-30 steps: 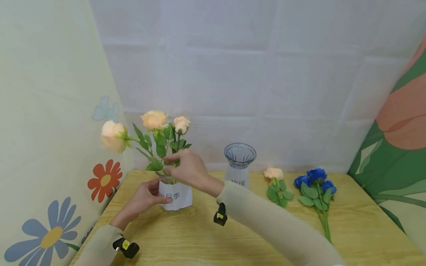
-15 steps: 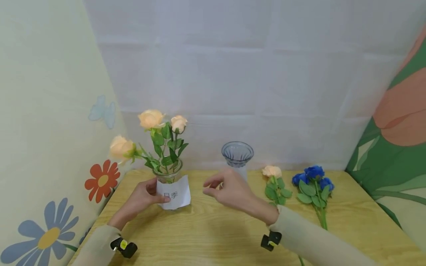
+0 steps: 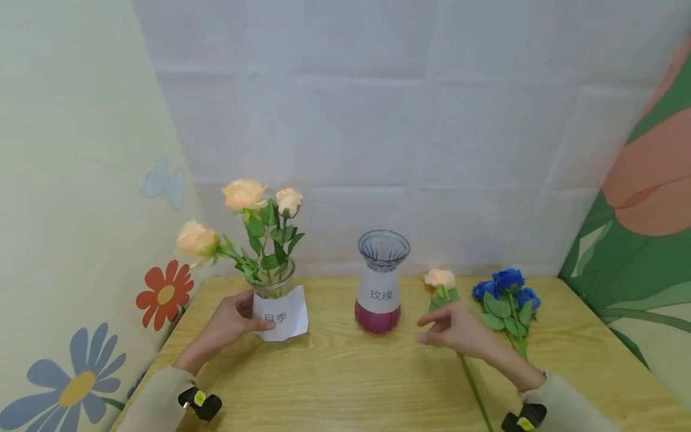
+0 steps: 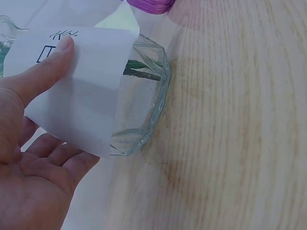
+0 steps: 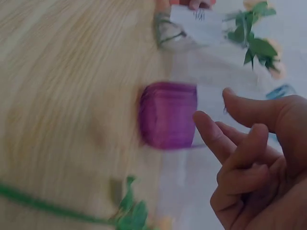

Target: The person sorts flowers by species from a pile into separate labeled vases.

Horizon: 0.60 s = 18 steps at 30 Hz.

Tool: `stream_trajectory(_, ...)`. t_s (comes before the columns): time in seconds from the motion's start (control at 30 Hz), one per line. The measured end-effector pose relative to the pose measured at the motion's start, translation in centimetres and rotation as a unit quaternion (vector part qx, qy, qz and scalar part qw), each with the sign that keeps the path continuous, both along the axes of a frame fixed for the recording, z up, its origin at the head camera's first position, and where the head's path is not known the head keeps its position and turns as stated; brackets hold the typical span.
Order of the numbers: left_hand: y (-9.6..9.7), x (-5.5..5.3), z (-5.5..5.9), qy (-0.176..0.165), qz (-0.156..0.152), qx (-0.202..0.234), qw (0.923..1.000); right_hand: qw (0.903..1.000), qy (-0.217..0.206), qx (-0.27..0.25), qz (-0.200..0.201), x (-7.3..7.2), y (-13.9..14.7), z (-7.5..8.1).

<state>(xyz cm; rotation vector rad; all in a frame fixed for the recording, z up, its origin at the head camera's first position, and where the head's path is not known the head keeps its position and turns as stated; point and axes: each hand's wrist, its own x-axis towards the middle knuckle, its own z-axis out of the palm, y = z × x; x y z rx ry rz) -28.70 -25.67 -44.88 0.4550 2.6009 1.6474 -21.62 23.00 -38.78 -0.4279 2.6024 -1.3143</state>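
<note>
fingers (image 5: 213, 136) parted, right hand (image 3: 463, 331); left hand (image 3: 232, 324) gripping jar (image 4: 139, 106)

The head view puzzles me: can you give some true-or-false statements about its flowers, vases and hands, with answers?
1. The left hand holds the clear vase. True.
2. The purple-bottomed vase has no flowers in it. True.
3. The flowers lying farthest right are peach. False: they are the blue flowers.
4. The right hand is empty. True.
5. The clear vase holds five flowers. False: three peach flowers show in it.
6. Both vases are held. False: the purple-bottomed vase stands untouched on the table.
</note>
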Motion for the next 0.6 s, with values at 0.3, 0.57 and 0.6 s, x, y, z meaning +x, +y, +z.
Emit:
stream_trajectory(0.3, 0.0, -0.1, 0.1, -0.004, -0.007, 0.004, 1.0, 0.9985, -0.054, -0.004, -0.01, 0.8, 5.7, -2.2)
stream_trajectory(0.57, 0.1, 0.1, 0.2, -0.003, -0.006, 0.002, 1.0, 0.9949, -0.097, -0.025, -0.011, 0.8, 8.3, -3.8)
stream_trajectory(0.6, 0.1, 0.1, 0.2, -0.004, -0.005, 0.002, 1.0, 0.9945, -0.101, -0.026, -0.011, 0.8, 8.5, -3.9)
